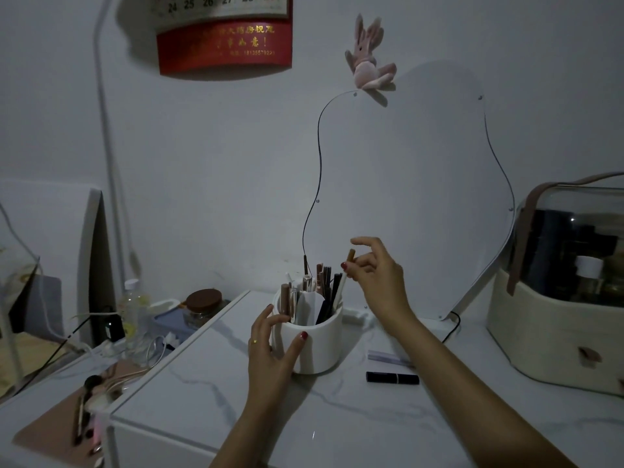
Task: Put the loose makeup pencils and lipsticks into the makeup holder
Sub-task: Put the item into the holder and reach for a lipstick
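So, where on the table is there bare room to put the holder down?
Bare marble lies in front of the holder, toward the near table edge, between both arms. Right of it is crowded: two lipsticks, then the case.

a home dressing table: wavy mirror (405, 197), wall calendar (223, 32), cosmetics case (557, 298).

Wall ahead of me: red calendar (224, 42) up top, pink plush rabbit (368, 59) perched above the wavy-edged mirror (415, 197). Far right on my tabletop (337, 427), a cream storage case (557, 319) with clear lid. Left, lower shelf: plastic bottle (132, 315), brown-lidded jar (203, 307).
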